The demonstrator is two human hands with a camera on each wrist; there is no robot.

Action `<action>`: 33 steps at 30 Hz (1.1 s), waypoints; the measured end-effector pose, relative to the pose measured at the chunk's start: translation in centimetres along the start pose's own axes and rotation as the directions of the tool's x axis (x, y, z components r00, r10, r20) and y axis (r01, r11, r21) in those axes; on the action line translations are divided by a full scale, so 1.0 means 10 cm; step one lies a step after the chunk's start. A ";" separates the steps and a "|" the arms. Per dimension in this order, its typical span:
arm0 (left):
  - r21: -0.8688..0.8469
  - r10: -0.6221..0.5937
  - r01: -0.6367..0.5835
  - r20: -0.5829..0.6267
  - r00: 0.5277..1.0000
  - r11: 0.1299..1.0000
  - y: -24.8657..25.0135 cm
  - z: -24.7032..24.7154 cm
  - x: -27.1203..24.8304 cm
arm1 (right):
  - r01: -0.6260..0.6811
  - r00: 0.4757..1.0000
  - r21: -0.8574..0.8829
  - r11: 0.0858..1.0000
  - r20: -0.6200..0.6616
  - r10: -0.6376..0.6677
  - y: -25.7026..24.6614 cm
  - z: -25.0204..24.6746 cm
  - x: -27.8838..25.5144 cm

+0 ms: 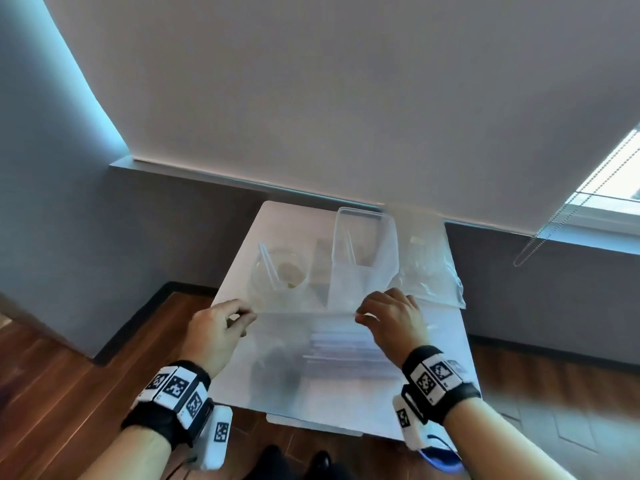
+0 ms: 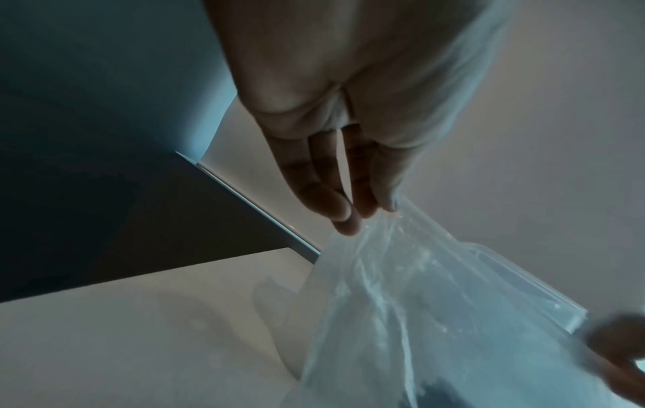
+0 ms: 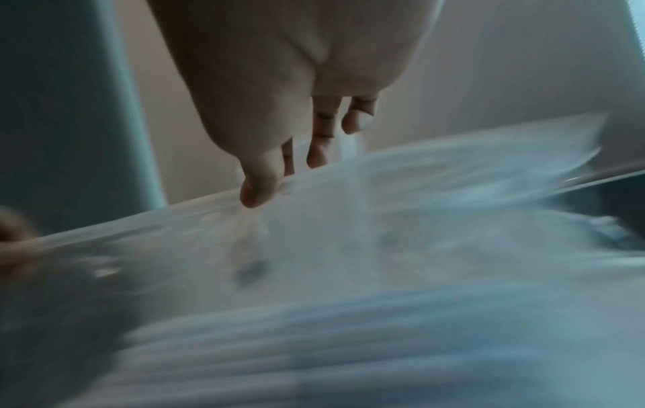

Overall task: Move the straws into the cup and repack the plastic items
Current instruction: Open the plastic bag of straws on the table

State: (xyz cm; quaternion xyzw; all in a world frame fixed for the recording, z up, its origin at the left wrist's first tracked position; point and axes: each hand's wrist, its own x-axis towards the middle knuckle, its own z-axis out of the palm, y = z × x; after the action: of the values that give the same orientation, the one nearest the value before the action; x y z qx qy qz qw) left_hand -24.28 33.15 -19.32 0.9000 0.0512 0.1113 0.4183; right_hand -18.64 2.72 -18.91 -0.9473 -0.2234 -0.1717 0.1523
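Plastic bag [image 1: 311, 344] pinched at its top edge by left hand [image 1: 221, 327] and right hand [image 1: 388, 317], packed but sealing unconfirmed; straws [image 1: 268, 266] already in cup [image 1: 277, 271].

The bag [image 3: 349, 248] was very blurry in the right wrist view. What lay inside it [image 1: 339, 351] was foggy. The other hand [image 2: 614, 347] was cut off.

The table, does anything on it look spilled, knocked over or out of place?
Nothing stands out. Both hands, left and right, pinch the top edge of a clear plastic bag. The cup with a straw stands upright on the table.
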 end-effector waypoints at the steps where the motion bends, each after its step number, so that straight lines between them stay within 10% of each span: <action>1: -0.006 -0.022 0.022 -0.024 0.999 1.000 -0.04 -0.04 0.01 | -0.044 0.999 -0.031 0.999 0.000 0.044 0.19 -0.07 -0.04; 7: 0.016 -0.066 0.068 -0.095 0.993 0.998 -0.16 -0.19 0.05 | -0.305 0.950 -0.050 0.951 0.045 0.308 0.90 -0.47 -0.27; 15: -0.101 -0.095 0.106 0.114 0.989 0.989 0.04 -0.02 0.01 | -0.360 0.924 0.372 0.856 0.270 0.271 0.60 -0.23 -0.29; 24: 0.158 -0.093 0.039 0.352 0.932 0.987 0.04 0.17 0.09 | -0.405 0.826 -0.079 0.911 0.395 0.401 0.33 -0.13 -0.09; 33: 0.244 -0.081 0.043 0.147 0.986 0.969 0.33 0.26 0.12 | -0.338 0.707 -0.097 0.936 0.631 0.321 0.20 -0.19 0.02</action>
State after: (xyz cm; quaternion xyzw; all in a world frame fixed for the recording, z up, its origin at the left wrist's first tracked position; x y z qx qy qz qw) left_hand -22.52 29.31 -18.29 0.9479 0.0597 0.0206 0.3122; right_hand -18.06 0.42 -17.59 -0.9711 -0.0912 0.1925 0.1077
